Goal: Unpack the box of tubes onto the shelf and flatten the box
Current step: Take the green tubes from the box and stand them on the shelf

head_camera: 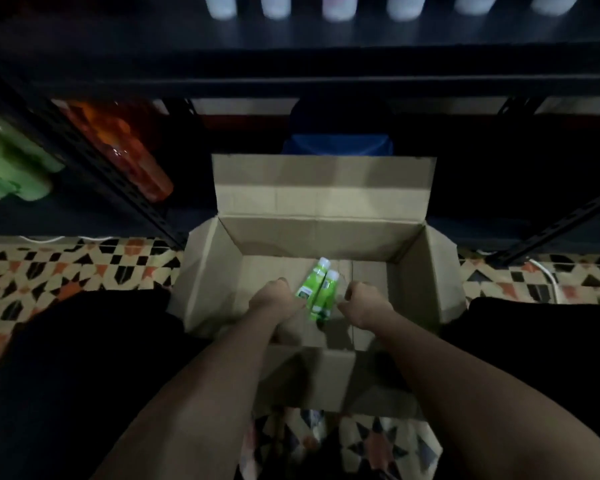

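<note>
Where patterned floor tiles [66, 268] meet dark shelving [291, 64], open box [326, 188]

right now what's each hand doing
left hand: inside the box, holding the green tubes.
right hand: curled beside the tubes; grip cannot be told.

box [409, 271] open on top, flaps folded out, floor bare except two green tubes [317, 292] mid-front; dark shelf rail [291, 81] overhangs behind the far flap
</note>
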